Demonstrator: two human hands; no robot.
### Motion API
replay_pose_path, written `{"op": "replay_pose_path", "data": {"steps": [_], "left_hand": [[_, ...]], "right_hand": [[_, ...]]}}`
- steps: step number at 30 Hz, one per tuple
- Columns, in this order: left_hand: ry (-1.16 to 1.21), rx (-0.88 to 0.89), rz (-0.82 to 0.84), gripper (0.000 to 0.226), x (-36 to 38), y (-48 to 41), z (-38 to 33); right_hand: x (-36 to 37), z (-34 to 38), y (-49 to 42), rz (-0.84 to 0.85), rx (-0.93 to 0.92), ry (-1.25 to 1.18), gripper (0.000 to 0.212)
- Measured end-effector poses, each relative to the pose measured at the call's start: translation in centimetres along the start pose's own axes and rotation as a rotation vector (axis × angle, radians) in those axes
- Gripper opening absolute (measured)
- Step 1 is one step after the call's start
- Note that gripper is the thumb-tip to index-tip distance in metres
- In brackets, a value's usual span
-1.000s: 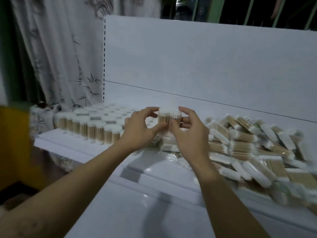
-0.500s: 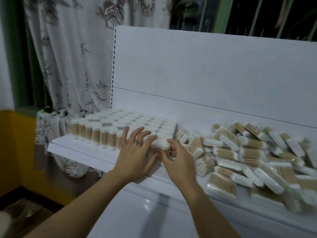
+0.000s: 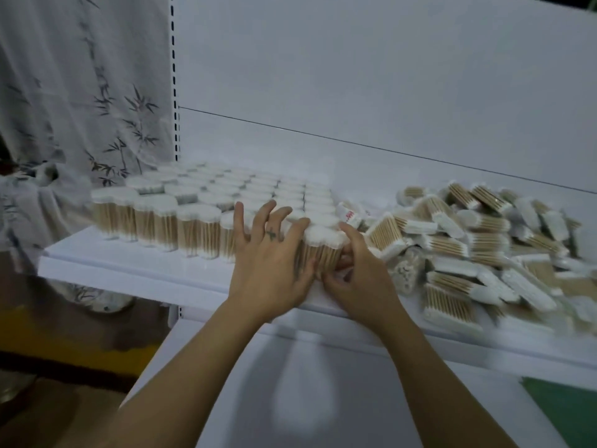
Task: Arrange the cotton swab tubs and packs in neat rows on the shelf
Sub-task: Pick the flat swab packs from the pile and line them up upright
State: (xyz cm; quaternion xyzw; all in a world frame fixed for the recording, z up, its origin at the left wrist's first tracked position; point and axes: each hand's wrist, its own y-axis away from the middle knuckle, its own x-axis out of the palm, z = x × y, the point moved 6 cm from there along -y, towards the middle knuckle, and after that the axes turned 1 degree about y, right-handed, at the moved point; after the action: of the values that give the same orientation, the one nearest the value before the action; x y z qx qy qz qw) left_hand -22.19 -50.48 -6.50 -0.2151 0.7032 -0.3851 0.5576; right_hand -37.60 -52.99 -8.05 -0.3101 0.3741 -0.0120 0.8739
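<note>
The left hand (image 3: 268, 266) has its fingers (image 3: 239, 218) spread wide and straight. They lie against the front and tops of the standing tubs, and the thumb presses the left side of the tub (image 3: 323, 242) at the front right corner.

The right hand (image 3: 361, 276) holds that same tub. Its forefinger runs up the tub's right side, the thumb is tucked at the base, and the other fingers (image 3: 344, 257) are curled in behind.

The tub stands upright between the two hands, touching the block of tubs (image 3: 206, 195) packed in rows on the left half of the shelf (image 3: 129, 265). Just to its right lies the heap of packs (image 3: 468, 250), tumbled at all angles.

Both forearms reach forward and up from below, with the wrists near the shelf's front edge and the backs of the hands up.
</note>
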Motion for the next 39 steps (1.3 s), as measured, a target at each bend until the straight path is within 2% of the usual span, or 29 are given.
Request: {"op": "replay_pose_path", "data": {"steps": [2,9,19,23,27,30,32,35,39], "left_hand": [[0.007,0.011,-0.018,0.049,0.2,0.0,0.3],[0.033,0.052,-0.033,0.037,0.7,0.0,0.5],[-0.012,0.051,0.031,0.047,1.4,0.2,0.4],[-0.012,0.045,0.028,0.050,1.1,0.0,0.6],[0.041,0.158,-0.014,0.045,0.2,0.6,-0.5],[0.083,0.289,-0.098,0.038,-1.2,-0.1,-1.8],[0.109,0.313,-0.117,0.037,-2.0,-2.1,-2.2],[0.070,0.320,-0.030,0.041,-1.8,-6.0,-2.9],[0.056,0.288,0.203,0.039,0.6,-10.3,-3.4]], "right_hand": [[0.2,-0.1,-0.1,-0.014,0.009,-0.023,0.078],[-0.3,0.0,-0.2,-0.057,0.010,0.007,0.061],[0.0,-0.4,0.1,-0.041,0.044,-0.008,0.066],[-0.5,0.4,0.0,-0.110,0.025,0.005,0.064],[-1.5,0.6,0.8,-0.256,0.050,-0.105,0.046],[-3.0,0.4,0.8,-0.329,0.098,-0.043,0.037],[-4.4,0.7,-0.4,-0.348,0.085,0.041,0.034],[-6.9,0.7,-3.4,-0.348,0.098,0.119,0.032],[-8.2,-0.7,-8.6,-0.171,0.119,0.245,0.025]]}}
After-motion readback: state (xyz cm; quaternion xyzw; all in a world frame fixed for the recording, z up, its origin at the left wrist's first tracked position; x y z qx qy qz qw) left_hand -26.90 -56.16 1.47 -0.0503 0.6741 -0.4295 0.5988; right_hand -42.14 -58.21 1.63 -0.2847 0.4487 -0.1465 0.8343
